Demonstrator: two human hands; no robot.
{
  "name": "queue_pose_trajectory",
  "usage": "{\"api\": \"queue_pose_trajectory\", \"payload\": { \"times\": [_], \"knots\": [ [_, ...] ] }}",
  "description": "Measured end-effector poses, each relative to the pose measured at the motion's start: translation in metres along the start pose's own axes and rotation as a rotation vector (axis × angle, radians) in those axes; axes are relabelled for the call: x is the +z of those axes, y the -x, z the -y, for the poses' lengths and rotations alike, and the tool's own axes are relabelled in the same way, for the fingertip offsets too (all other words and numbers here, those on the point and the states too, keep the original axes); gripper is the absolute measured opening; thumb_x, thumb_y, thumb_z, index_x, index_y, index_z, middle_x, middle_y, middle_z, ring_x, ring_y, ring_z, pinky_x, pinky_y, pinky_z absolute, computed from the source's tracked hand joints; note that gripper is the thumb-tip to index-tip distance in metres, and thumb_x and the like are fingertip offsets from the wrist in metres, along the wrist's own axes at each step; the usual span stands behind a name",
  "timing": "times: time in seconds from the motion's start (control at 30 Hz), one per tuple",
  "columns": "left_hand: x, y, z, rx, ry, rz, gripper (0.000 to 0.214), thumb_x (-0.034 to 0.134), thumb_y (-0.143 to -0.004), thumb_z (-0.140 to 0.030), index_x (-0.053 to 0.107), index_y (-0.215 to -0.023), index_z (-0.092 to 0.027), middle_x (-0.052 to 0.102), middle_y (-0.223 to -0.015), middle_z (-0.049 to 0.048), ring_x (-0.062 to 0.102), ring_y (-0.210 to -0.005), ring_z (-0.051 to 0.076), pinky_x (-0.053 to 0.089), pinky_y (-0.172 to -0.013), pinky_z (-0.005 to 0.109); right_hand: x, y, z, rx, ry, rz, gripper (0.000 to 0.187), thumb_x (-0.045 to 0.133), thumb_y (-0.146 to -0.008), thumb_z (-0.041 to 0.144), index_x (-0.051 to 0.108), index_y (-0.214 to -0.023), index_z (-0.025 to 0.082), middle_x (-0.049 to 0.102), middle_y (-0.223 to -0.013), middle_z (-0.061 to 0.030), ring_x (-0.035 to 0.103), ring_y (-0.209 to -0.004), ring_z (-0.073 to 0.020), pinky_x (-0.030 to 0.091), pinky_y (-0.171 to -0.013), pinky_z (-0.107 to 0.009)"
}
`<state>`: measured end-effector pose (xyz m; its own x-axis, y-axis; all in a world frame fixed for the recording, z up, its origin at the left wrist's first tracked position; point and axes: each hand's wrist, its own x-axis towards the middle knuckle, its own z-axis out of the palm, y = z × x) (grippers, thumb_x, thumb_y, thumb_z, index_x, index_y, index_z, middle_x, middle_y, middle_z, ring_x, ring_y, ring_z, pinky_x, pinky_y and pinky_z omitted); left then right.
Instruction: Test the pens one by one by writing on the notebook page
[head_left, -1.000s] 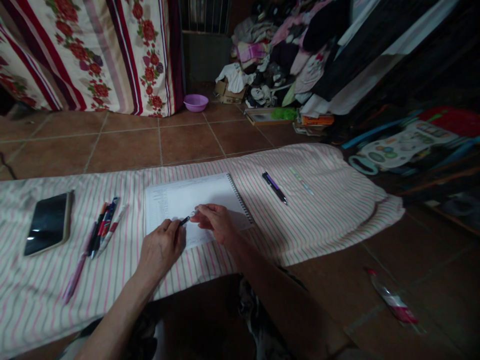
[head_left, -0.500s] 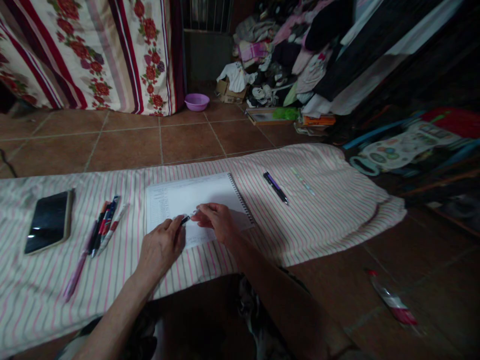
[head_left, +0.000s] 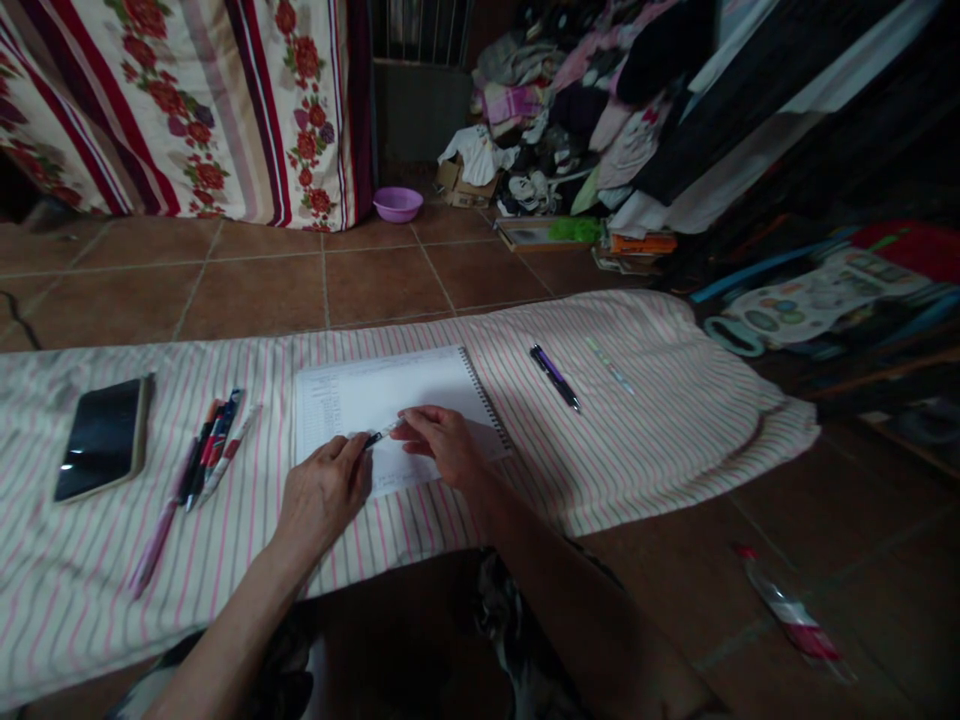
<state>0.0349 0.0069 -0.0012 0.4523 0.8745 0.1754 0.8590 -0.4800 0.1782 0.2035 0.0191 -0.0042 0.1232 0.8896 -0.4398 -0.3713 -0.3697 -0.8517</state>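
Over the spiral notebook (head_left: 427, 375), my left hand (head_left: 326, 490) is closed on the dark end of a slim pen (head_left: 373, 439). My right hand (head_left: 442, 440) pinches its pale, clear-looking end between thumb and fingertips. Whether the dark and pale parts are one piece or two I cannot tell. Both hands rest low over the page, which has small writing along its left side and top edge. To the right of the notebook lies a black and purple pen (head_left: 555, 378), with a pale patterned strip-like stick (head_left: 610, 365) beyond it.
Several pens (head_left: 214, 445) lie bunched at the left, beside a dark-screened phone (head_left: 103, 438). The striped cloth (head_left: 645, 440) covers the low surface. On the tiled floor are a plastic bottle (head_left: 795, 615) and a purple basin (head_left: 398, 204); clothes (head_left: 570, 110) are piled behind.
My right hand has drawn slightly right, and more of the pale part shows between my hands. My left hand keeps its place on the notebook. The view has shifted slightly.
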Motion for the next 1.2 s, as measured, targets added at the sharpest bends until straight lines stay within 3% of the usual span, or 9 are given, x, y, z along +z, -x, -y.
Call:
{"api": "queue_pose_trajectory", "payload": {
  "times": [0.3, 0.67, 0.97, 1.2],
  "knots": [
    [0.001, -0.001, -0.001, 0.014, -0.011, -0.028, 0.031, 0.039, -0.088, -0.030, 0.057, -0.110, -0.018, 0.064, -0.080, 0.0034, 0.062, -0.072, 0.018, 0.042, -0.052, 0.026, -0.006, -0.001, 0.000, -0.005, -0.008, -0.036, 0.008, 0.060, -0.077, 0.019, 0.063, -0.073, 0.013, 0.067, -0.061, -0.0017, 0.066, -0.058, -0.0103, 0.050, -0.051, -0.018],
    [0.012, -0.004, 0.004, 0.075, 0.057, -0.127, 0.025, 0.044, -0.085, -0.022, 0.061, -0.101, -0.013, 0.059, -0.085, 0.0086, 0.055, -0.081, 0.021, 0.049, -0.068, 0.033, -0.013, -0.004, -0.001, 0.009, 0.013, 0.012, 0.004, 0.060, -0.075, 0.015, 0.064, -0.075, 0.013, 0.067, -0.063, -0.0013, 0.066, -0.057, -0.0103, 0.050, -0.051, -0.018],
    [0.017, -0.004, 0.003, 0.084, 0.136, -0.137, 0.024, 0.045, -0.083, -0.018, 0.062, -0.099, -0.014, 0.056, -0.085, 0.0091, 0.050, -0.080, 0.022, 0.048, -0.071, 0.036, -0.015, -0.006, -0.002, -0.036, 0.194, 0.021, 0.007, 0.063, -0.073, 0.020, 0.063, -0.072, 0.013, 0.062, -0.061, 0.0013, 0.061, -0.048, -0.0083, 0.042, -0.040, -0.016],
    [0.024, -0.006, 0.002, 0.080, 0.176, -0.160, 0.028, 0.051, -0.083, -0.024, 0.060, -0.108, -0.014, 0.057, -0.089, 0.0087, 0.049, -0.083, 0.022, 0.047, -0.074, 0.036, -0.016, -0.005, -0.004, -0.061, 0.241, 0.043, 0.009, 0.061, -0.073, 0.020, 0.062, -0.068, 0.013, 0.060, -0.055, 0.0030, 0.059, -0.045, -0.0069, 0.045, -0.044, -0.017]
  ]
}}
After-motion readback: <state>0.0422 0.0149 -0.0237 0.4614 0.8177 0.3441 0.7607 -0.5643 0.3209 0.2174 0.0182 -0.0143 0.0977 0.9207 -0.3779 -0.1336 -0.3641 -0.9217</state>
